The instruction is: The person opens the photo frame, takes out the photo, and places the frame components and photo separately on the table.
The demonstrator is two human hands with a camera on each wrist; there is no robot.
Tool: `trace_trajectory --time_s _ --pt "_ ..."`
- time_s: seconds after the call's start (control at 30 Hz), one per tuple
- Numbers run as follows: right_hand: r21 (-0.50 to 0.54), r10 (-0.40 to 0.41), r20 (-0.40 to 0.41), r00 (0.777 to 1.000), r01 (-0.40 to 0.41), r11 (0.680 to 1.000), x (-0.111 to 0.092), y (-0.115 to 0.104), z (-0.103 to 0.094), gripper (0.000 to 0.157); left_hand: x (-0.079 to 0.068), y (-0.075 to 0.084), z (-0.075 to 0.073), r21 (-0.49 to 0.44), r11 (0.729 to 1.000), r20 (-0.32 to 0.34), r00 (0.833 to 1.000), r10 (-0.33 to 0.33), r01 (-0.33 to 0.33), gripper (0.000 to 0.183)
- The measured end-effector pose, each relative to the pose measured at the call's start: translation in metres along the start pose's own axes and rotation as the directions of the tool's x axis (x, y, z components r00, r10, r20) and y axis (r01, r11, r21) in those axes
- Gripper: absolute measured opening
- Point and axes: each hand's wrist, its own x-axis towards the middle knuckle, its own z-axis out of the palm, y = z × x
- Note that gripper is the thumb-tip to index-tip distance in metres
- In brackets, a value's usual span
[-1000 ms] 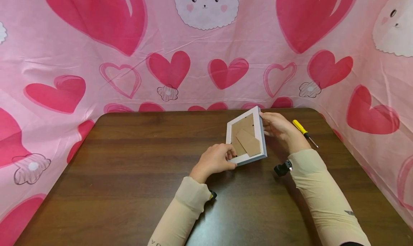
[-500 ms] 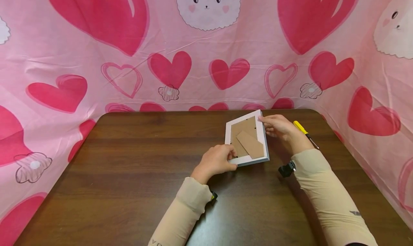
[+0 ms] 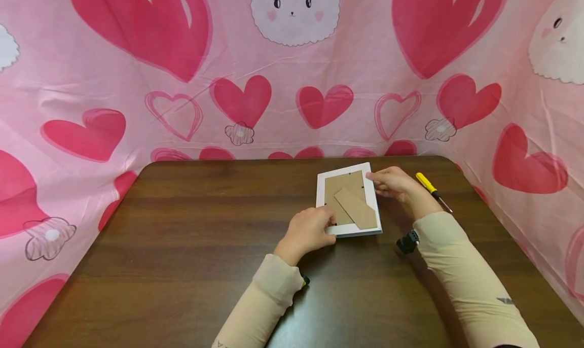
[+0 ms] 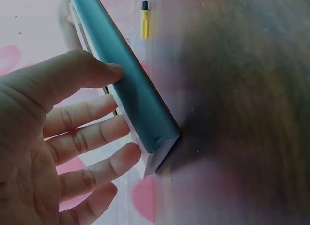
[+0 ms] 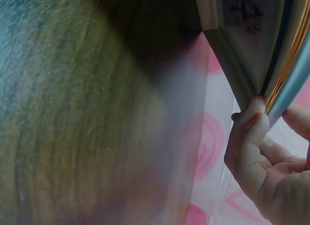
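A picture frame (image 3: pixel 321 188) with a white rim is held back side up near the far right of the table. Its brown backing (image 3: pixel 342 183) carries a slanted cardboard easel leg (image 3: pixel 357 208). My left hand (image 3: pixel 306 232) grips the near left corner; in the left wrist view its thumb (image 4: pixel 99 74) lies on the outer edge and the fingers reach over the back. With my right hand (image 3: pixel 396 183) I pinch the right edge. The right wrist view shows the frame's front (image 5: pixel 247 36) tilted above the tabletop, with fingertips (image 5: pixel 254 113) under its edge.
A yellow-handled screwdriver (image 3: pixel 426 183) lies on the dark wooden table (image 3: pixel 191 246), right of the right hand. Pink heart-printed cloth (image 3: pixel 283 64) hangs along the table's back and sides.
The picture frame has tipped flatter, its far edge coming down and its back turning more upward. My right hand has shifted slightly lower with it; the left stays at the same corner.
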Motion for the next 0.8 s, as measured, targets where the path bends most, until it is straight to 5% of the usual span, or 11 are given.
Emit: trace_trajectory --time_s 0.2,0.8 --pt "-0.037 -0.028 0.000 1.000 0.028 0.999 0.003 0.006 0.002 0.050 0.001 0.001 0.006 0.015 1.000 -0.013 1.000 0.007 -0.007 0.019" --pt "-0.172 0.000 0.113 0.994 0.020 0.985 0.012 0.014 0.016 0.052 -0.003 0.004 0.008 0.072 0.997 -0.007 1.000 -0.018 0.018 0.024"
